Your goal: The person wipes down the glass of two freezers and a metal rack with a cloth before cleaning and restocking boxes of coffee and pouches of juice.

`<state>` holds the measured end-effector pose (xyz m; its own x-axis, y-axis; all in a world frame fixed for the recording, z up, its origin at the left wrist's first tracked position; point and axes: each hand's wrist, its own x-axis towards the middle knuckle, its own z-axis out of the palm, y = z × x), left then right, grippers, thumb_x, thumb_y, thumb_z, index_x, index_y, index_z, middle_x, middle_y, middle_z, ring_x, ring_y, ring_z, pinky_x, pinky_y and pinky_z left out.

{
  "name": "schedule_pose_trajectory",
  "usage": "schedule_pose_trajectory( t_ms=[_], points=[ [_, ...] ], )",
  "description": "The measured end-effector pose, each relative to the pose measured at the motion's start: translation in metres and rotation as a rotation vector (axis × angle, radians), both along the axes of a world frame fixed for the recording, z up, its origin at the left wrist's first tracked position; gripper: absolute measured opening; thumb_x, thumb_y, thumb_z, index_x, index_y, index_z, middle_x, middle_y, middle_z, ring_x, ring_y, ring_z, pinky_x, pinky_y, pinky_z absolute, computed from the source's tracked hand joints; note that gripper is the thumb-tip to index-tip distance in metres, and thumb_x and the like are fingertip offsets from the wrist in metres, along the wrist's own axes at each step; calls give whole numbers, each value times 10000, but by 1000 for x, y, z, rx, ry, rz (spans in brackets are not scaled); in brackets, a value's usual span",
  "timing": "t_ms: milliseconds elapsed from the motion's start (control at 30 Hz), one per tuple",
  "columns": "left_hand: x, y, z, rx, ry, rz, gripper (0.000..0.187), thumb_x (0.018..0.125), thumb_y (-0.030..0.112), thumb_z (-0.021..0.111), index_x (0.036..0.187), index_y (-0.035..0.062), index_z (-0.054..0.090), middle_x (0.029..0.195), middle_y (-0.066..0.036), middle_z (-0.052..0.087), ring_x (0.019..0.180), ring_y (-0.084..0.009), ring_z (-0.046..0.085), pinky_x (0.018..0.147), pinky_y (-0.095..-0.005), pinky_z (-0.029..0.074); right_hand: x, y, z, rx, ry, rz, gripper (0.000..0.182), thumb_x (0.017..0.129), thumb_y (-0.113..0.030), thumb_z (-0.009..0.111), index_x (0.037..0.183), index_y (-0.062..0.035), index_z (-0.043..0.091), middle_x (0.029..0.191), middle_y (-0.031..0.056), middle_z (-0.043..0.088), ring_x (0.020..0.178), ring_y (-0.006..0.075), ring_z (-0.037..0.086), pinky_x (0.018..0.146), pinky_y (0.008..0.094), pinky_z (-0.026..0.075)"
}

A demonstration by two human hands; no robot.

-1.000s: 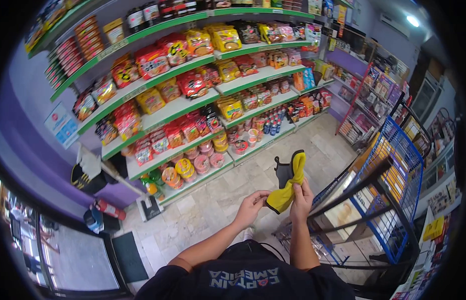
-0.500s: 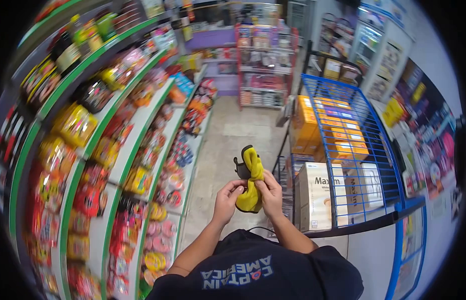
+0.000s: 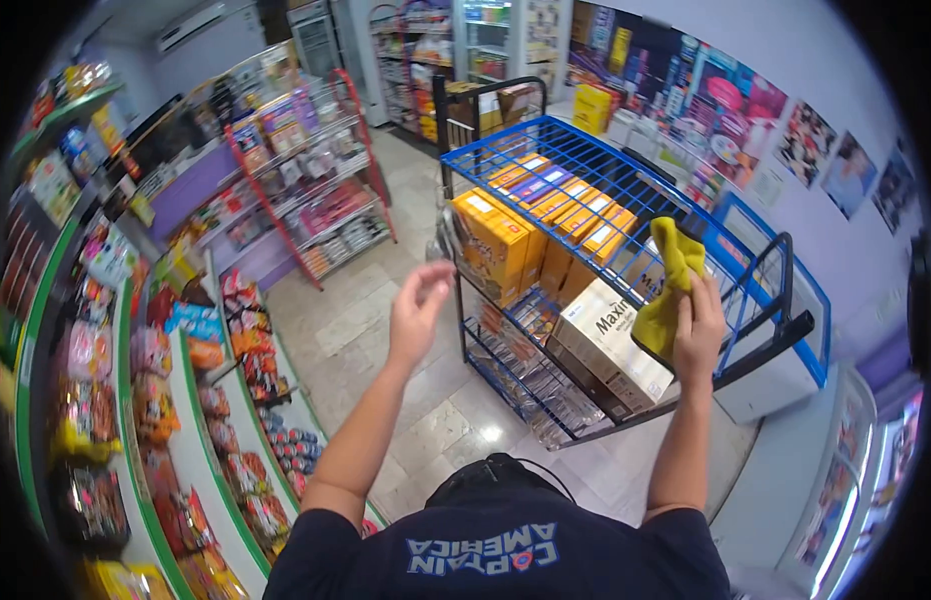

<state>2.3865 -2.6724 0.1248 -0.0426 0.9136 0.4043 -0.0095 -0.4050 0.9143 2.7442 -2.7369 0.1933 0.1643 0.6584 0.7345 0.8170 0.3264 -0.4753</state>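
Note:
My right hand grips a yellow cloth with a dark edge, bunched up and standing above the fingers. It overlaps the near right part of a blue wire shelf, the top level of a rack. My left hand is raised over the aisle left of the rack, fingers loosely bent and apart, with nothing in it. Below the wire shelf stand orange boxes and, nearest to the cloth, a white Maxim carton.
Snack shelves with green edges run along my left. A red-framed display rack stands ahead, beyond the tiled floor. To the right are a blue-rimmed white freezer and a wall with posters.
My view has turned right, toward the rack. Both hands were on the yellow cloth; the left has let go and moved away, while the right has carried it over to the wire shelf.

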Motion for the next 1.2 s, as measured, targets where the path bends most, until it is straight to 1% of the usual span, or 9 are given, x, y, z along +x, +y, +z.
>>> schedule_pose_trajectory(
  t_ms=[67, 133, 300, 467, 500, 700, 1000, 1133, 1200],
  points=[
    [-3, 60, 18, 125, 6, 31, 236, 931, 72, 556, 1158, 29, 601, 1098, -60, 645, 1033, -134, 592, 878, -285, 466, 15, 16, -12, -383, -151, 103, 371, 892, -125, 571, 1245, -11, 566, 1269, 210, 560, 1187, 381, 523, 985, 403, 429],
    [10, 101, 41, 220, 50, 22, 226, 923, 69, 561, 1139, 23, 606, 1074, -70, 648, 1010, -134, 592, 821, -306, 481, -1, 24, -32, -454, -512, -95, 525, 902, -301, 582, 1344, -31, 493, 1410, 249, 442, 1314, 361, 428, 1069, 412, 372],
    [64, 169, 28, 458, 396, -164, 195, 894, 88, 600, 1066, 3, 636, 1092, -147, 655, 1068, -302, 604, 921, -384, 466, -3, 43, -31, -552, -468, -109, 490, 963, -310, 498, 1369, -36, 475, 1417, 259, 428, 1346, 359, 389, 1103, 450, 339],
    [128, 188, 36, 676, 561, -523, 229, 910, 127, 592, 1104, 12, 632, 1164, -146, 640, 1167, -319, 556, 999, -404, 428, 2, 81, -15, -692, -112, -278, 438, 982, -239, 444, 1352, -9, 482, 1401, 276, 431, 1327, 408, 387, 1108, 461, 317],
    [143, 190, 39, 722, 586, -579, 240, 915, 146, 590, 1111, 15, 631, 1177, -146, 636, 1188, -320, 544, 1011, -401, 420, 25, 102, -37, -568, -315, -377, 417, 977, -225, 450, 1316, 12, 502, 1386, 273, 442, 1264, 422, 442, 1068, 470, 359],
    [184, 221, 31, 718, 1076, -839, 620, 958, 502, 475, 1431, 107, 408, 1535, -114, 321, 1451, -322, 205, 1147, -566, 165, 32, 138, -45, -528, -189, -589, 370, 947, -205, 503, 1236, 19, 561, 1293, 258, 521, 1160, 421, 513, 990, 461, 425],
    [176, 226, 31, 769, 1120, -893, 675, 970, 524, 392, 1458, 60, 350, 1542, -119, 299, 1450, -335, 200, 1147, -598, 135, -66, 38, -26, -563, -37, -678, 223, 896, -102, 583, 1091, -5, 630, 1257, 183, 579, 1102, 342, 579, 889, 406, 479],
    [177, 224, 32, 794, 1140, -889, 678, 982, 511, 375, 1465, 38, 323, 1548, -130, 282, 1446, -327, 211, 1145, -604, 120, -48, 15, -2, -186, -343, -1051, 213, 846, -73, 630, 1048, -13, 657, 1080, 179, 608, 1015, 360, 574, 840, 424, 484],
    [177, 226, 31, 804, 1123, -903, 692, 982, 519, 365, 1457, 17, 331, 1539, -150, 292, 1444, -337, 210, 1133, -629, 118, -38, 18, 10, -303, -427, -1161, 173, 841, -111, 616, 969, -8, 672, 1016, 157, 596, 1043, 349, 545, 851, 417, 475]
  ],
)
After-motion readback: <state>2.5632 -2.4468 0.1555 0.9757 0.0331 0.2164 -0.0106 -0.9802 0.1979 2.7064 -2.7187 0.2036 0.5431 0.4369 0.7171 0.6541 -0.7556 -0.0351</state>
